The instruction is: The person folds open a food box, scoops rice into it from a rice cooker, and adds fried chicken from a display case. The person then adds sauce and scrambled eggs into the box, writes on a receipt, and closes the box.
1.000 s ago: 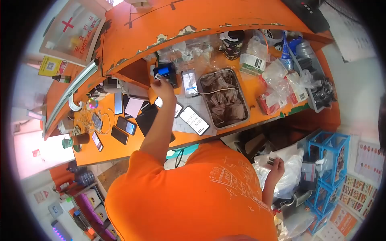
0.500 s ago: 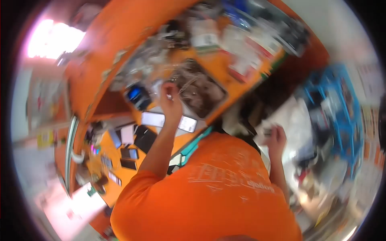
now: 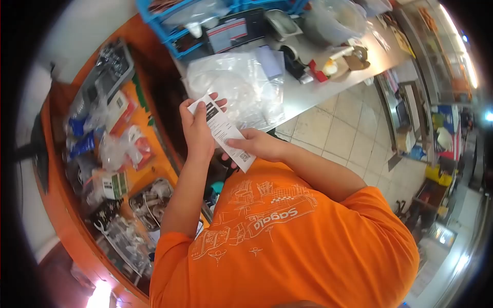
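Note:
A long white printed paper slip with black blocks and a square code is held in front of the orange shirt. My left hand grips its upper end, thumb on top and fingers behind. Lower down, my right hand pinches the slip, thumb on the printed face and some fingers underneath. Just beyond the hands, clear plastic bags lie on a steel counter.
Blue racks stand behind the bags, with a large clear tub farther right. On the left, an orange desk bears plastic packets, a green-and-white box and a grey tray. Tiled floor shows at right.
The view has turned right, from the phones on the orange desk to the steel counter. My hands, apart before, have come together on the paper slip.

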Available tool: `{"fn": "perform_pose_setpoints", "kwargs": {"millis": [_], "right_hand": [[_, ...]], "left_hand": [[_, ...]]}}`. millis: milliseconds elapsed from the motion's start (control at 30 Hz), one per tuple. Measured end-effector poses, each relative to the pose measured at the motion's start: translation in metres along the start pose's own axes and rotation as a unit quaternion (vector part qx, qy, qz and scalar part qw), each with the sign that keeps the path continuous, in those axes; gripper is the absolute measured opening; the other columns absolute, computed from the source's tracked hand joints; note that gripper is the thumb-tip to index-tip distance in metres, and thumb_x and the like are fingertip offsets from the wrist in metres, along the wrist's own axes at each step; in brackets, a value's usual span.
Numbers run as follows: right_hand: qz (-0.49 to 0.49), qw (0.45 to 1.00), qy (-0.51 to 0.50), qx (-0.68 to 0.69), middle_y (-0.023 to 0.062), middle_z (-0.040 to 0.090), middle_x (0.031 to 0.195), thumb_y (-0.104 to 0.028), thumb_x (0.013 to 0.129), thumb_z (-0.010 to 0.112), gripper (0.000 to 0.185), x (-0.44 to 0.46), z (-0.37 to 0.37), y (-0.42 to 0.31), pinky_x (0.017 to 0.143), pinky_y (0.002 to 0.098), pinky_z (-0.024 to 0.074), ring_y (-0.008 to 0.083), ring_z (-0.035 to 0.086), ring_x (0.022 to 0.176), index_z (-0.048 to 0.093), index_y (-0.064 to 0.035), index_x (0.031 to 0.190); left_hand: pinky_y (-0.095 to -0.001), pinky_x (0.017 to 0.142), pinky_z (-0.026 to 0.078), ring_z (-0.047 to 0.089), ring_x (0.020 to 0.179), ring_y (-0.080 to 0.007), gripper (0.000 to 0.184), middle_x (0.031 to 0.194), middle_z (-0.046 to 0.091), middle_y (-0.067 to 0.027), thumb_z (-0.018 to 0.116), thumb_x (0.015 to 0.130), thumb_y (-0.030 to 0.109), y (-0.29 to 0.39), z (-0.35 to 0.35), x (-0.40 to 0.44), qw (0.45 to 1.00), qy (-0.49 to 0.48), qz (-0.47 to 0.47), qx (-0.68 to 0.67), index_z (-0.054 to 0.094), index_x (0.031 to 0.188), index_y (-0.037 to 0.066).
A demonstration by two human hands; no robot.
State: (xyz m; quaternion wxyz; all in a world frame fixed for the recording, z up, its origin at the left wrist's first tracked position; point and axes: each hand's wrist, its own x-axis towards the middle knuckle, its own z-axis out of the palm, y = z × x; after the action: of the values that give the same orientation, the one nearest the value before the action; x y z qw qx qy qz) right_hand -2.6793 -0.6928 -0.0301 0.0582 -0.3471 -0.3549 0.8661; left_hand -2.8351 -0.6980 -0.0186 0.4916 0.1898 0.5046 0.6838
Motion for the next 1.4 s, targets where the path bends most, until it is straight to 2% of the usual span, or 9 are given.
{"fn": "perform_pose_setpoints", "kwargs": {"millis": [267, 367, 567, 633, 667, 833, 967, 1100, 1400], "right_hand": [[0.017, 0.985, 0.168, -0.045, -0.0008, 0.049, 0.065, -0.03, 0.097, 0.049, 0.03, -0.055, -0.172, 0.041, 0.046, 0.0248, 0.0342, 0.0087, 0.04, 0.05, 0.062, -0.0037, 0.103], [0.069, 0.975, 0.196, -0.074, -0.002, 0.047, 0.063, -0.033, 0.096, 0.049, 0.03, -0.059, -0.247, 0.056, 0.045, 0.0245, 0.0338, 0.0078, 0.038, 0.048, 0.062, -0.006, 0.101], [0.054, 0.958, 0.17, -0.225, 0.0076, 0.06, 0.071, -0.036, 0.093, 0.051, 0.037, -0.057, -0.32, 0.063, 0.047, 0.0294, 0.0428, 0.0162, 0.055, 0.054, 0.061, -0.0014, 0.103], [0.215, 0.901, 0.056, -0.374, 0.0172, 0.068, 0.083, -0.035, 0.09, 0.05, 0.037, -0.079, -0.311, 0.015, 0.071, 0.0369, 0.0535, 0.0271, 0.068, 0.075, 0.064, -0.0014, 0.097], [0.066, 0.785, 0.023, -0.616, 0.0186, 0.067, 0.086, -0.036, 0.089, 0.053, 0.041, -0.083, -0.324, 0.029, 0.076, 0.0372, 0.0539, 0.0271, 0.068, 0.085, 0.063, 0.0008, 0.104], [-0.108, 0.97, 0.151, -0.155, 0.0073, 0.066, 0.082, -0.02, 0.091, 0.055, 0.028, -0.166, -0.365, -0.139, 0.063, 0.0279, 0.0505, 0.0125, 0.06, 0.07, 0.062, -0.0025, 0.112], [-0.211, 0.756, 0.531, -0.319, 0.0102, 0.067, 0.084, -0.02, 0.09, 0.054, 0.026, -0.185, -0.499, -0.199, 0.067, 0.0296, 0.0502, 0.0147, 0.063, 0.074, 0.062, -0.0015, 0.106], [-0.084, 0.919, 0.279, -0.266, 0.0077, 0.066, 0.097, -0.02, 0.089, 0.056, 0.024, -0.159, -0.575, -0.226, 0.075, 0.0276, 0.0492, 0.0145, 0.062, 0.086, 0.064, -0.0029, 0.104], [-0.054, 0.932, 0.311, -0.178, 0.0068, 0.065, 0.1, -0.021, 0.091, 0.057, 0.03, -0.137, -0.643, -0.201, 0.083, 0.0292, 0.0469, 0.0167, 0.06, 0.097, 0.06, -0.0028, 0.114]], "left_hand": [[-0.0408, 0.083, 0.048, 0.06, 0.09, -0.0283, 0.029, 0.102, 0.058, -0.0168, 0.042, 0.093, 0.0, -0.146, 0.099, 0.044, 0.996, -0.018, -0.005, 0.091, 0.04, 0.121, 0.005], [-0.0465, 0.096, 0.038, 0.05, 0.111, -0.0347, 0.04, 0.115, 0.053, -0.0189, 0.052, 0.087, 0.003, -0.206, 0.138, 0.033, 0.847, 0.019, 0.274, 0.456, 0.042, 0.126, 0.004], [-0.0498, 0.103, 0.034, 0.041, 0.123, -0.0376, 0.041, 0.126, 0.047, -0.0184, 0.061, 0.081, 0.015, -0.269, 0.142, 0.013, 0.681, -0.274, 0.249, 0.632, 0.052, 0.118, 0.001], [-0.0508, 0.105, 0.032, 0.041, 0.124, -0.0385, 0.042, 0.126, 0.047, -0.0193, 0.061, 0.081, 0.018, -0.271, 0.141, 0.02, 0.659, -0.244, 0.268, 0.659, 0.053, 0.118, 0.001], [-0.0521, 0.107, 0.031, 0.04, 0.124, -0.0396, 0.043, 0.126, 0.047, -0.0201, 0.061, 0.08, 0.018, -0.273, 0.138, 0.023, 0.658, -0.242, 0.255, 0.665, 0.053, 0.118, 0.001], [-0.053, 0.11, 0.026, 0.034, 0.132, -0.0382, 0.05, 0.134, 0.044, -0.0192, 0.061, 0.078, 0.024, -0.269, 0.125, 0.027, 0.631, -0.215, 0.258, 0.699, 0.051, 0.12, 0.001], [-0.053, 0.111, 0.025, 0.033, 0.134, -0.0373, 0.053, 0.135, 0.043, -0.0181, 0.062, 0.076, 0.027, -0.269, 0.124, 0.026, 0.62, -0.215, 0.251, 0.711, 0.052, 0.121, 0.002], [-0.053, 0.112, 0.023, 0.032, 0.134, -0.0373, 0.057, 0.136, 0.042, -0.0173, 0.065, 0.072, 0.028, -0.27, 0.124, 0.026, 0.609, -0.21, 0.227, 0.73, 0.052, 0.122, 0.005], [-0.0551, 0.111, 0.025, 0.033, 0.133, -0.0388, 0.056, 0.136, 0.042, -0.0167, 0.064, 0.07, 0.028, -0.27, 0.122, 0.024, 0.613, -0.214, 0.214, 0.73, 0.052, 0.121, 0.006]]}}
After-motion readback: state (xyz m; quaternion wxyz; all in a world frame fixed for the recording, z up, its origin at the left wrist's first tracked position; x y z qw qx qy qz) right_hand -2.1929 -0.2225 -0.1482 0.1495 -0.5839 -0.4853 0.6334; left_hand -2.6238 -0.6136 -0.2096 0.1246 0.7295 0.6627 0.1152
